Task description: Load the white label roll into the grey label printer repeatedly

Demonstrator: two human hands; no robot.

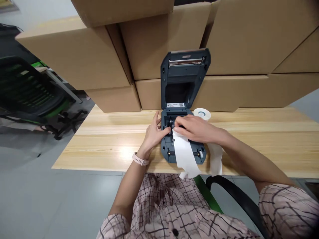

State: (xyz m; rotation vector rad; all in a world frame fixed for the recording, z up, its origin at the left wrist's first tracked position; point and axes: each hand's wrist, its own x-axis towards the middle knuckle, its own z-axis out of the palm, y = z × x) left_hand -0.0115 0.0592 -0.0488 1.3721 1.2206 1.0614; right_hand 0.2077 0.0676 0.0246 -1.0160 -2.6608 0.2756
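An open dark grey label printer (164,149) stands on the table with its lid (164,86) tilted up. My left hand (154,132) is at the printer's left side, its thumb reaching inside by the roll holder and its fingers along the outer wall. Over the inner bay, my right hand (194,127) has its fingers curled round a label roll, which it mostly hides. A white label strip (183,151) runs from there over the front roller and hangs past the table edge, its end crumpled.
A second white label roll (202,114) lies right of the printer. Another label strip (215,159) drapes over the table (249,142) edge. Stacked cardboard boxes (149,46) stand close behind. Office chairs are at the left (30,89) and below the table (239,199).
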